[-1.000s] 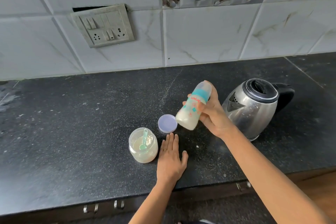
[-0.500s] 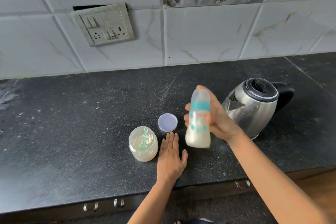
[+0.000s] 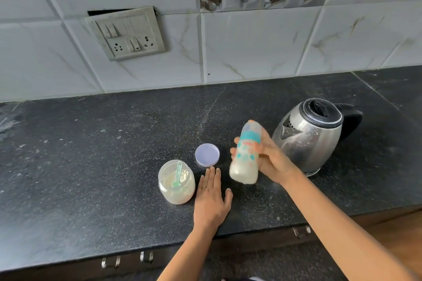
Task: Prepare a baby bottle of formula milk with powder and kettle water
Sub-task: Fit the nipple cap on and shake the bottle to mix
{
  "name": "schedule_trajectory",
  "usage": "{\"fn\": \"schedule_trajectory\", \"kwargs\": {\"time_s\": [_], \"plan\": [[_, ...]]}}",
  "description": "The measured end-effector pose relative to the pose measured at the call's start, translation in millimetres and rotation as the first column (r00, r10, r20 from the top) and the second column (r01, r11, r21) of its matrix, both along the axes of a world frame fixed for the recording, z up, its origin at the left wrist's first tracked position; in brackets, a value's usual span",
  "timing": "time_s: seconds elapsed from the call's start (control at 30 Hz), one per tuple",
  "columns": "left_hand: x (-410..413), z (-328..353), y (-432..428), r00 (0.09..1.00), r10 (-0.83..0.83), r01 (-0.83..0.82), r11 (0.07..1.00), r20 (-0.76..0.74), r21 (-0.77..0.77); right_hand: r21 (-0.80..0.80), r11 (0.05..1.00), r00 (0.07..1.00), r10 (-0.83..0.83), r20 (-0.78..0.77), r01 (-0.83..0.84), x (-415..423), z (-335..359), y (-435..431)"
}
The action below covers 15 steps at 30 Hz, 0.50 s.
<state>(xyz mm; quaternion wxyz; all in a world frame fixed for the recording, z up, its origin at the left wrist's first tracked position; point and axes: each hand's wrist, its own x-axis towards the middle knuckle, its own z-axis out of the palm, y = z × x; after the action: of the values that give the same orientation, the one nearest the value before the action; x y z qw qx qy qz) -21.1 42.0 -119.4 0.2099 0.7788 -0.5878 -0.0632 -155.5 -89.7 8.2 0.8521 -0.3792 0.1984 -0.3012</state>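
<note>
Moved since the earlier frames: baby bottle (image 3: 246, 157), swung from a marked lean to near upright and slightly lower. It is blurred, so judged mid-shake. Left hand, jar, lid and kettle are unchanged.

1. Baby bottle: top fitted, teal collar, milky liquid in the lower part. Held clear of the countertop (image 3: 91, 155), between lid and kettle, touching neither.
2. Right hand (image 3: 271, 159): fingers and thumb curled round the bottle's mid-body. A grip at the waist probably suits mixing powder into water.
3. Left hand (image 3: 211, 201): flat, palm down, fingers straight and together, holding nothing. Rests on the countertop just beside the jar, likely as a brace.
4. Formula jar (image 3: 177, 181): open, powder inside, green scoop (image 3: 177, 174) standing in it.
5. Jar lid (image 3: 207, 154): lies apart, just beyond the left fingertips, presumably kept near for reclosing.
6. Electric kettle (image 3: 312, 137): steel, lid closed, spout toward the bottle, near the right hand.

Room: the kettle limits any swing rightward, and the lid and jar crowd the left. Bare counter lies behind and far left. The front edge runs just under the left wrist.
</note>
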Motion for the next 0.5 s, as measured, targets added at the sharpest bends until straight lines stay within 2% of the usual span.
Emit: {"fn": "schedule_trajectory", "kwargs": {"time_s": [0.07, 0.17, 0.27, 0.37, 0.5], "plan": [[0.4, -0.3, -0.3, 1.0, -0.001, 0.001, 1.0, -0.001, 0.0, -0.041, 0.998, 0.998, 0.047, -0.046, -0.049, -4.5, -1.8, 1.4], [-0.5, -0.3, -0.9, 1.0, 0.008, -0.008, 1.0, -0.006, -0.003, 0.023, 0.993, 0.991, -0.117, -0.065, 0.118, -0.4, -6.2, -3.4], [-0.2, 0.7, -0.9, 1.0, 0.005, -0.005, 1.0, -0.013, -0.005, 0.042, 0.98, 0.979, -0.188, -0.082, 0.192, 5.7, -11.3, -10.5], [-0.4, 1.6, -0.5, 1.0, 0.005, -0.005, 1.0, -0.009, 0.0, 0.012, 0.985, 0.981, -0.173, -0.089, 0.175, 7.6, -13.6, -15.4], [-0.7, 1.5, -0.3, 1.0, 0.009, -0.009, 1.0, -0.014, 0.0, -0.144, 0.985, 0.978, -0.115, -0.177, 0.09, 7.0, -13.9, -22.9]]}}
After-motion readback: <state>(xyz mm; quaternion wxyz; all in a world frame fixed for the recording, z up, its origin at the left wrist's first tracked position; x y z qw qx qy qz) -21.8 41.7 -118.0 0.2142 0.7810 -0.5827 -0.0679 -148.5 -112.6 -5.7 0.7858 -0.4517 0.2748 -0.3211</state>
